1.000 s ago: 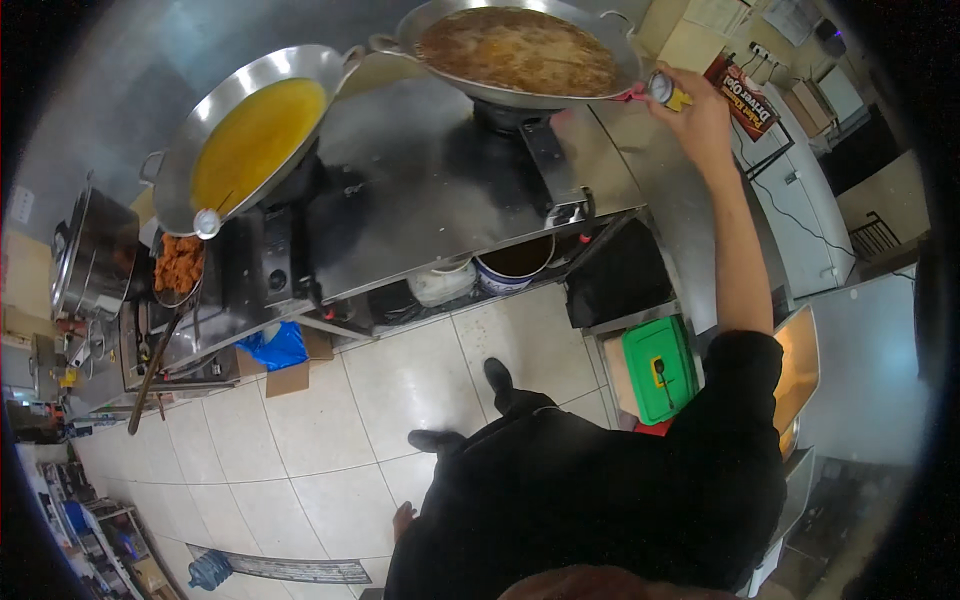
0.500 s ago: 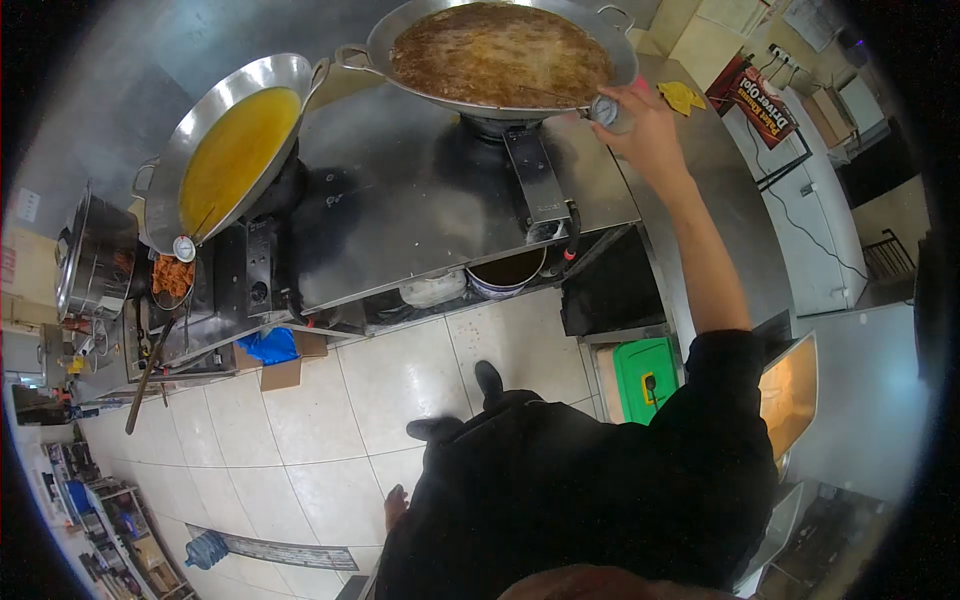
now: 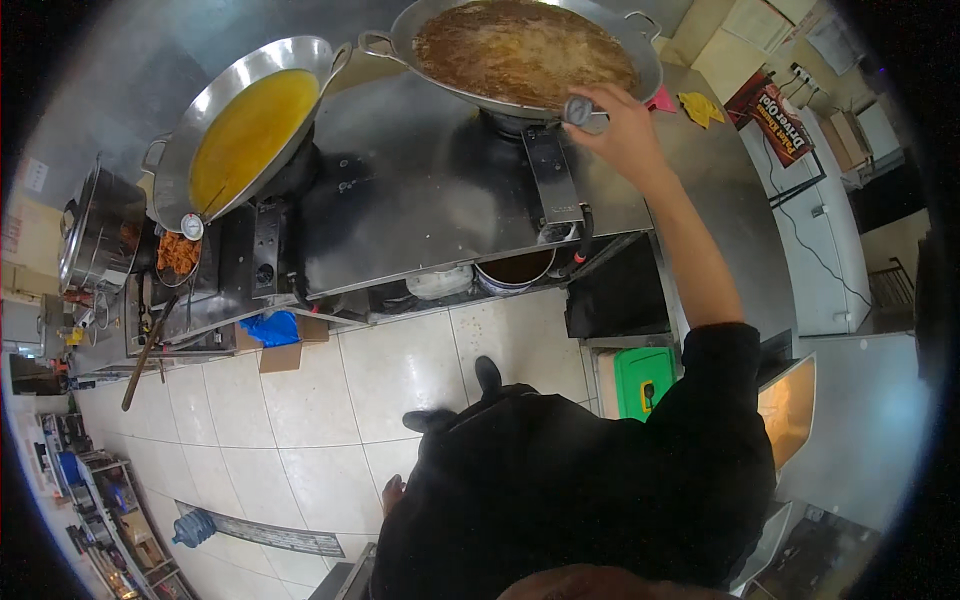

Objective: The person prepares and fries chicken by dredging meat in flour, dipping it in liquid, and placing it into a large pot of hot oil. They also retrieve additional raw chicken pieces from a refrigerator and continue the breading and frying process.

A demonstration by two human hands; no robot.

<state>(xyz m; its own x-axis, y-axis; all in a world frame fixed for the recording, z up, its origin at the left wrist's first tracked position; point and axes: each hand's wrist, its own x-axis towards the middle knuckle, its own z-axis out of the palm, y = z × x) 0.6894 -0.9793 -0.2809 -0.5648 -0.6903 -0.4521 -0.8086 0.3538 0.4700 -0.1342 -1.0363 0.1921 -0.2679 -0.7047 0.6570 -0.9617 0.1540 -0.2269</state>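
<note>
Right at the near rim of the big brown-filled wok [image 3: 525,50] sits a small round dial thermometer [image 3: 577,109], and the right hand [image 3: 625,130] is on it, fingers [image 3: 597,100] pinched around the dial's edge while the stem, hidden from view, seems to hook over the rim. It looks like a light, stiff metal thing, probably hot and maybe greasy near the oil, so the safest hold is by the dial's rim, well away from the liquid; the glass face could crack if knocked. The wok itself looks heavy and full, best left on its burner. Left of it, well apart across the steel tabletop [image 3: 420,190], a second wok [image 3: 245,135] holds yellow oil, with another dial thermometer [image 3: 192,226] clipped at its lower rim. Further left a steel pot [image 3: 95,235] stands beside a basket of fried pieces [image 3: 178,254]. Below the tabletop a bowl of dark liquid [image 3: 515,270] sits on a shelf, and a green bin [image 3: 642,380] stands on the tiled floor. The left hand [image 3: 392,493] hangs by the person's side, fingers loosely relaxed and holding nothing.
</note>
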